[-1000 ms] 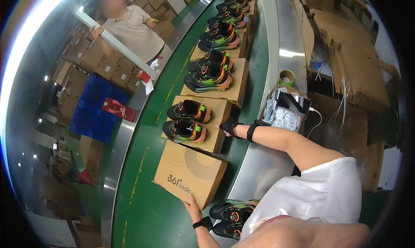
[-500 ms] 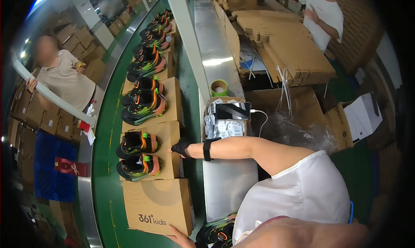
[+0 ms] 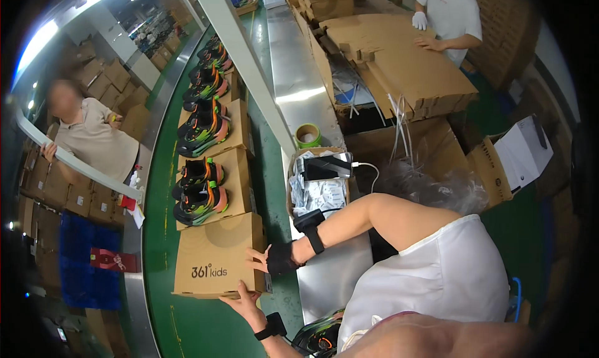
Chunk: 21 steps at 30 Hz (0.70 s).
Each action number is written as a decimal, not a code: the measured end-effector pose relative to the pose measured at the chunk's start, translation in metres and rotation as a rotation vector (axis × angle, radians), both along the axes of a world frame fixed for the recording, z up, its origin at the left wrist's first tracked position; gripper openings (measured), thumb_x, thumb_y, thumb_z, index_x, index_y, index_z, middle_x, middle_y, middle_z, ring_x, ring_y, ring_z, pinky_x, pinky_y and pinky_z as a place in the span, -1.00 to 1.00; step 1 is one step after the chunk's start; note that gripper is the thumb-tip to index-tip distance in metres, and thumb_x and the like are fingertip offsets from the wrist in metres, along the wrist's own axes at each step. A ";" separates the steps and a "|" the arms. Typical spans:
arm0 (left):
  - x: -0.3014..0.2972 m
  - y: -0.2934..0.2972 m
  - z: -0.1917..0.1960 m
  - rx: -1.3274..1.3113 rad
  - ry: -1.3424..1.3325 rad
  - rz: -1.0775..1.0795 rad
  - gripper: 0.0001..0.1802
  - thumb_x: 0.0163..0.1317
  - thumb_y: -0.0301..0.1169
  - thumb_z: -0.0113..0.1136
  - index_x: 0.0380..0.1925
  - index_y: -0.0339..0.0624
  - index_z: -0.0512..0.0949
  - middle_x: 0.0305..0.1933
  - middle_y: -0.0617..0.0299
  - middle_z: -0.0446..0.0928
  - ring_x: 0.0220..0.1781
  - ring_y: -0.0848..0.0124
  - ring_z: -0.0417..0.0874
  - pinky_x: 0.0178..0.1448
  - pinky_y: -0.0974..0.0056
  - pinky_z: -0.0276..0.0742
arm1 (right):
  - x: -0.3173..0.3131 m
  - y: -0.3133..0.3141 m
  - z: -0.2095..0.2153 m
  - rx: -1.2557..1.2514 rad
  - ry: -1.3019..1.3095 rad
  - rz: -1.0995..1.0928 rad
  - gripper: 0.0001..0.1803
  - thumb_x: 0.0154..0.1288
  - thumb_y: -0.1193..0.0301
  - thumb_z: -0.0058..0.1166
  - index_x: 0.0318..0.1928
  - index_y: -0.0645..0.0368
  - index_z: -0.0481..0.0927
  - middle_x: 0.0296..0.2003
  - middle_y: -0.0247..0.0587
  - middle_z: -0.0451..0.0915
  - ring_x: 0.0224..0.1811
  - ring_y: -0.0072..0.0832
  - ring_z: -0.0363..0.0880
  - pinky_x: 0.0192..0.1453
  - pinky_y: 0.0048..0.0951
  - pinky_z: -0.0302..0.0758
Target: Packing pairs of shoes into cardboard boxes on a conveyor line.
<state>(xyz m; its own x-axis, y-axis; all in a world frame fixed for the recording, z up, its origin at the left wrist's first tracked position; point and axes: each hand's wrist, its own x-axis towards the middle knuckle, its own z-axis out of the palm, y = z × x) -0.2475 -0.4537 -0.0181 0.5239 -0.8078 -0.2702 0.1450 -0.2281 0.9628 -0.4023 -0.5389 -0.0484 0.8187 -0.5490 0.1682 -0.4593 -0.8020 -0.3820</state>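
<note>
apparently, left hand and right hand spread loosely against one box, two shoes atop another box.

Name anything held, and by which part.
Left hand at near edge of the box, right hand over its right edge; whether either holds it cannot be told.

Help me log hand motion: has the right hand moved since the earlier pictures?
Yes. The right hand has shifted down the view, away from the green tape roll on the metal ledge.
</note>
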 end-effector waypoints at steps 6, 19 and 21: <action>0.001 0.013 0.016 -0.315 -0.604 0.141 -0.19 0.05 -0.39 0.10 0.18 -0.32 -0.17 0.02 -0.09 0.24 -0.25 0.40 0.45 -0.41 0.44 0.43 | 0.010 0.004 0.024 0.064 -0.258 0.050 -0.55 -0.03 0.14 -0.09 -0.27 0.29 0.34 -0.67 0.02 0.43 -0.60 -0.13 0.47 -0.58 -0.20 0.37; -0.003 0.092 0.076 0.085 -0.675 0.304 -0.23 0.05 -0.19 0.10 0.11 -0.41 -0.03 -0.23 -0.12 0.42 -0.22 0.23 0.47 -0.17 0.29 0.37 | 0.042 0.078 0.028 -0.069 -0.140 0.246 -0.15 -0.10 0.02 0.06 0.09 0.34 0.10 -0.21 0.24 0.40 -0.39 -0.08 0.53 -0.41 -0.22 0.46; 0.004 0.109 0.073 0.173 -0.566 0.310 -0.19 0.03 -0.13 0.10 0.13 -0.38 -0.03 -0.24 -0.14 0.43 -0.20 0.16 0.48 -0.15 0.24 0.36 | 0.038 0.079 0.039 0.034 -0.176 0.216 -0.19 -0.09 0.01 0.06 0.05 0.33 0.13 -0.22 0.22 0.40 -0.39 -0.07 0.52 -0.40 -0.22 0.46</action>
<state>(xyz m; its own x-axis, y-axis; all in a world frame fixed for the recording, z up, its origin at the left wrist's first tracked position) -0.2432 -0.3444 0.0553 0.8242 -0.5662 0.0024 -0.2880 -0.4156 0.8628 -0.3648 -0.4603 -0.0092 0.8772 -0.3731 0.3022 -0.2037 -0.8592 -0.4694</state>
